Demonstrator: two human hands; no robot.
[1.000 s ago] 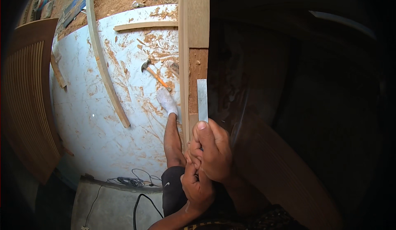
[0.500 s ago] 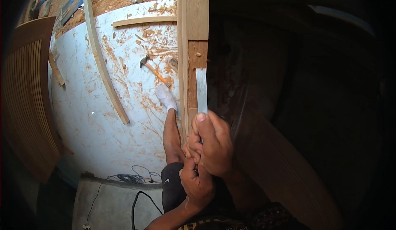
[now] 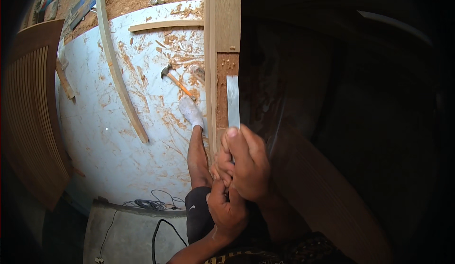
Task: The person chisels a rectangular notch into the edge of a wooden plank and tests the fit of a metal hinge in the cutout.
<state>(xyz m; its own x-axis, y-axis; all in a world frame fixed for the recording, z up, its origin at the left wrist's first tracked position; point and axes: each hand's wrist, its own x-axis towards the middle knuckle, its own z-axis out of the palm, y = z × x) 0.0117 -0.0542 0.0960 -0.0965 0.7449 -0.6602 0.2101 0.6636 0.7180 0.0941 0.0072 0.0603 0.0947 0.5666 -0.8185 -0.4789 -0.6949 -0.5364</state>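
Note:
A long pale wooden board (image 3: 227, 22) stands on edge before me, with a rough reddish-brown recess (image 3: 222, 91) cut into its narrow face. Over this recess lies the flat steel blade of a chisel (image 3: 233, 98), its tip pointing away from me. My right hand (image 3: 249, 162) is closed round the lower blade, thumb on top. Just below and to the left, my left hand (image 3: 227, 209) is closed at the chisel's rear end; the handle is hidden by my fingers. Small chips sit in the recess's far end.
A claw hammer (image 3: 177, 81) with an orange handle lies on the white floor sheet (image 3: 104, 155) beside my socked foot (image 3: 190, 110). Wooden strips (image 3: 116, 70) and shavings are scattered there. A slatted brown panel (image 3: 35, 112) stands at left; coiled cable (image 3: 149, 204) lies nearer.
The chisel tip has moved slightly forward relative to my view, and the recess's far edge appears a little farther off. More chips show there. Both hands keep their grip.

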